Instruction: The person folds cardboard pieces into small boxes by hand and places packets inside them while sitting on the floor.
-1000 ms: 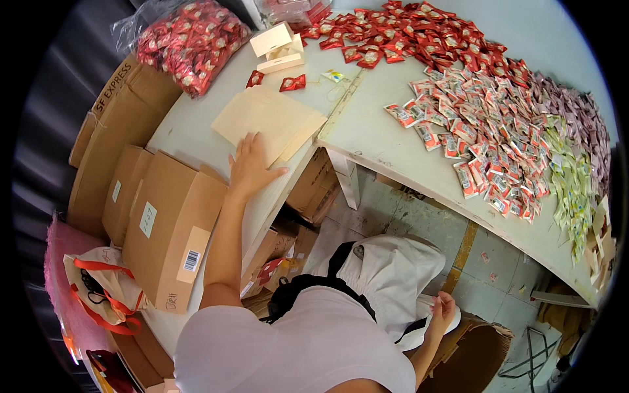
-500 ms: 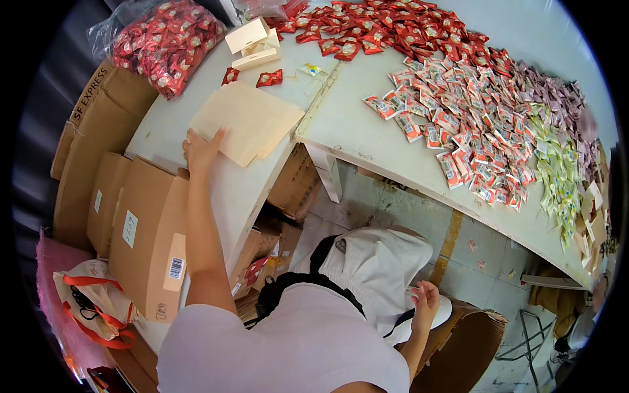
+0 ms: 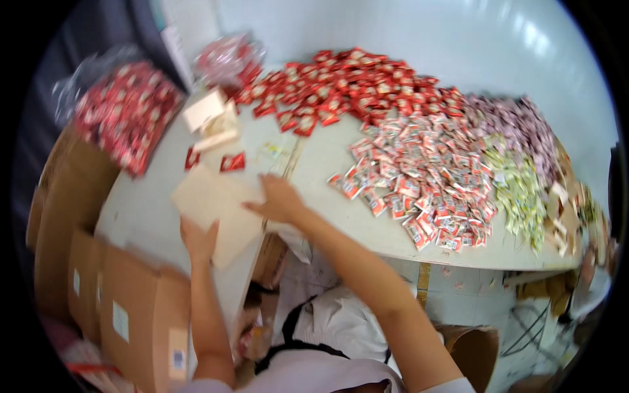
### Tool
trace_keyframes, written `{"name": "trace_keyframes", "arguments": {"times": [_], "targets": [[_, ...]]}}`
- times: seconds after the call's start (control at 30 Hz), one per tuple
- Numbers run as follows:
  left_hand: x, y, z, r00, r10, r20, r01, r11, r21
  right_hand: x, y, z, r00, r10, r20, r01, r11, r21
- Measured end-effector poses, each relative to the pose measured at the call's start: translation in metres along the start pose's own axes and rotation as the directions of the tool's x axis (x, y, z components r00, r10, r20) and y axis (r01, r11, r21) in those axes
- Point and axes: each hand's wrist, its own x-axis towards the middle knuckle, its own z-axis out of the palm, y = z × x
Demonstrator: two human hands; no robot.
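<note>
Flat cream card sheets lie near the front edge of the left table. My left hand touches their near left part, its thumb spread away from the fingers. Over the right side of the sheets reaches my right hand, thumb and fingers apart, blurred by motion. Whether its fingertips touch the card I cannot tell. Just beyond the sheets are two small red packets. Behind these stands an assembled cream box with a raised flap.
A clear bag of red packets sits at the far left. Heaps of red packets, red-and-white sachets, green packets and purple packets cover the right table. Brown cartons stand along my left.
My right hand has come up from beside my lap to the card sheets. My left hand has moved along their near side. The view has shifted, showing more wall.
</note>
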Motion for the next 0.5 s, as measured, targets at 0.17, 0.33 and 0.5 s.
{"name": "trace_keyframes", "arguments": {"times": [0.17,0.33,0.5], "targets": [[-0.023,0.023,-0.003,0.981,-0.115,0.155,0.148,0.964,-0.222,0.007,-0.029,0.043,0.984,0.143,0.11,-0.152,0.985,0.086],[-0.037,0.059,-0.019,0.89,-0.339,0.304,0.451,0.747,-0.488,-0.024,-0.044,0.039,0.947,0.238,0.213,-0.276,0.946,0.168],[-0.058,0.075,-0.03,0.86,-0.3,0.413,0.503,0.634,-0.587,-0.064,-0.045,0.015,0.937,0.283,0.206,-0.334,0.898,0.286]]}}
